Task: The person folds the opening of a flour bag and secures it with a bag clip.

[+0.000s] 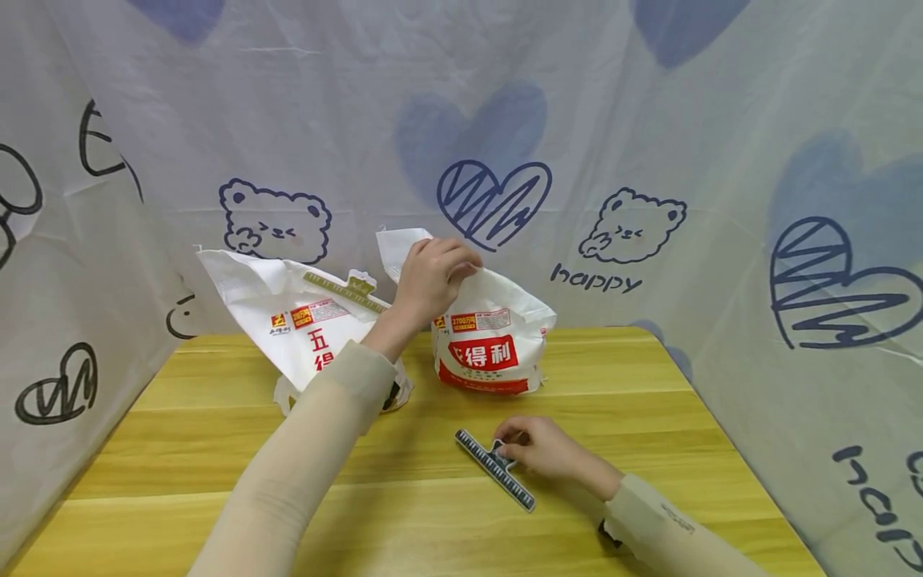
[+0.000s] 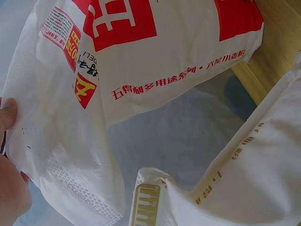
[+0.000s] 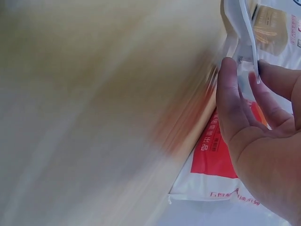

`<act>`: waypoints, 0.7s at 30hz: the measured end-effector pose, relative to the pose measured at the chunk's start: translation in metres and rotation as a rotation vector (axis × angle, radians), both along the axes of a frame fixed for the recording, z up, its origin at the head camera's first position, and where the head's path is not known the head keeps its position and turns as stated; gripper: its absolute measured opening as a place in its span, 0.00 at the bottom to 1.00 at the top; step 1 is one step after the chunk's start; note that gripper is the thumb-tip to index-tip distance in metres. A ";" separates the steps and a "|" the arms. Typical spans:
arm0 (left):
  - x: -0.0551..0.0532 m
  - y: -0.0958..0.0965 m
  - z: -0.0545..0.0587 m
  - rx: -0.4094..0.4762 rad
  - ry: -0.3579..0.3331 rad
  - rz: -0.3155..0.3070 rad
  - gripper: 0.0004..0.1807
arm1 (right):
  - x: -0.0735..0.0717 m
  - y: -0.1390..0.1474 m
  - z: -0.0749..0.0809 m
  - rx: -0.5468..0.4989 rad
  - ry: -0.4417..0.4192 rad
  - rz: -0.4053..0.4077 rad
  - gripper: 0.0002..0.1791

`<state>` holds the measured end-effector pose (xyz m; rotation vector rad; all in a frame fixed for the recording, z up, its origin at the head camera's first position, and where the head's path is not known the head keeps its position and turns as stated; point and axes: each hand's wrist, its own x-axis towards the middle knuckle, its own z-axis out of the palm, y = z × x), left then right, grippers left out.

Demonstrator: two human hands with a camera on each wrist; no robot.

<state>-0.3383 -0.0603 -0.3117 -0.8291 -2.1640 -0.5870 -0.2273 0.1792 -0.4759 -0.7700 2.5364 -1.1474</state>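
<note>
My left hand [image 1: 431, 280] grips the gathered top of a white flour bag [image 1: 486, 300] with red print, which stands at the table's back centre. In the left wrist view the thumb of that hand [image 2: 11, 183] presses against the bag's upper edge [image 2: 33, 141]. Lower right, my right hand [image 1: 548, 453] pinches the handle of a long black-and-white bag clip [image 1: 497, 473], held low over the table. The right wrist view shows fingers and thumb on the clip's pale levers [image 3: 244, 37].
To the left leans a second white flour bag [image 1: 270, 320], partly hidden by my left forearm. A gold bag clip [image 1: 344, 290] sits across its top. Both bags stand on a wooden table [image 1: 613, 377], with a printed curtain [image 1: 360, 120] behind and at the sides.
</note>
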 end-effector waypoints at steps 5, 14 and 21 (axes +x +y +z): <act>0.000 0.000 0.000 0.001 0.001 -0.001 0.04 | 0.000 0.004 -0.003 -0.030 0.004 -0.043 0.07; -0.001 0.000 -0.001 -0.007 -0.006 0.011 0.05 | 0.002 0.009 -0.004 -0.141 -0.049 -0.110 0.09; 0.001 0.001 0.000 -0.012 -0.023 0.016 0.05 | 0.006 0.013 -0.002 -0.158 -0.010 -0.157 0.11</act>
